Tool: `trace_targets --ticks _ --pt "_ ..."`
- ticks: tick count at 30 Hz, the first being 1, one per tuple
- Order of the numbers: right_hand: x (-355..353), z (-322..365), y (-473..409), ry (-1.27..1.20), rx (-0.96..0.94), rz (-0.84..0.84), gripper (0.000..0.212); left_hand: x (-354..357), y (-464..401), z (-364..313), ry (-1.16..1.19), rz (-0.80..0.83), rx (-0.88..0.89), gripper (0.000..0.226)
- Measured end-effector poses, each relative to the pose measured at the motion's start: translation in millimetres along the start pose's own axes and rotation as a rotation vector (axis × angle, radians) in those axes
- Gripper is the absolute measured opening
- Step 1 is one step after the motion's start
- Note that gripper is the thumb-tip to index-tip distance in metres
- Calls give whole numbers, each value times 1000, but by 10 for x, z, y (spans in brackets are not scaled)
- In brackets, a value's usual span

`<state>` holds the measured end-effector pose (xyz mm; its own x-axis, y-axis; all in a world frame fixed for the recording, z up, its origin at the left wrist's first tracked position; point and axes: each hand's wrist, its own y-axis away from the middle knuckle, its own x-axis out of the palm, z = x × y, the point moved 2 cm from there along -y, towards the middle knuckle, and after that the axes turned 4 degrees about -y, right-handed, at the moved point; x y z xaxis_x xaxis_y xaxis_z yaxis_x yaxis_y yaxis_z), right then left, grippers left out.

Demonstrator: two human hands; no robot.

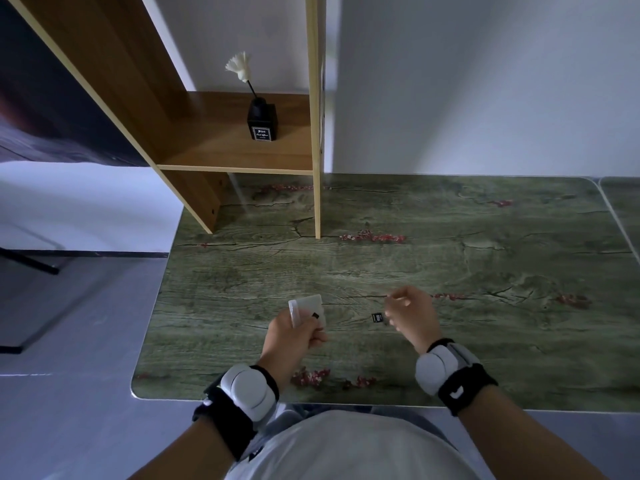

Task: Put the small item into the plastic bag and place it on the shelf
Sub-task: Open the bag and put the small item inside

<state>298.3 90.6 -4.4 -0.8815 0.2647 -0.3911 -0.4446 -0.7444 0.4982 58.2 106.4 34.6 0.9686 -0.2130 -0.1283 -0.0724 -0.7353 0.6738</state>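
Nearest me, my left hand [294,336] is clamped on the small clear plastic bag [308,310], held upright just above the worktop [485,271], with a dark speck showing at or inside it that I can't identify. My right hand [410,315] hovers just beside the small item [377,318], a tiny flat black chip lying on the worktop between my hands; its fingers are loosely curled and hold nothing that I can make out. I judge the chip light, stiff and thin, so it wants pinching by its edges with fingertips, perhaps tilted up first. The bag looks flimsy and slick; its mouth will need holding open. Further back stands the wooden shelf [239,147], carrying a black diffuser bottle [262,121] with a white flower.
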Motion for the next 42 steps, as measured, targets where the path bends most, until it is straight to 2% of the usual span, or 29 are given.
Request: trace_targets --ticks 4,9,11,13,17,22,30,36,38,40,42 --pt "-101 -400 -263 510 -73 82 30 12 -38 26 -16 2 -27 19" --pt "86 -454 -327 752 -171 261 44 -69 -27 45 -30 -2 -28 16" --pt "174 -432 -355 798 -212 282 44 -78 -13 46 -12 7 -30 20" --pt "238 -404 -388 856 -239 261 40 -75 7 25 8 10 -28 13" --pt "323 -445 -437 942 -230 192 21 -97 42 13 34 -2 -29 11" --pt "366 -556 -504 939 -184 196 13 -124 62 -8 39 -24 -16 11" --pt "397 -647 -655 883 -1 262 27 -114 143 -70 9 12 5 12" --pt "369 -635 -578 906 -38 288 18 -111 156 -75 -11 26 9 12" --pt "355 -642 -489 773 -67 238 17 -114 159 -83 -23 36 17 13" --pt "332 -684 -390 483 -4 197 15 -112 167 -93 -43 37 21 16" --pt "292 -647 -259 172 60 251 8 -111 160 -75 -102 42 41 20"
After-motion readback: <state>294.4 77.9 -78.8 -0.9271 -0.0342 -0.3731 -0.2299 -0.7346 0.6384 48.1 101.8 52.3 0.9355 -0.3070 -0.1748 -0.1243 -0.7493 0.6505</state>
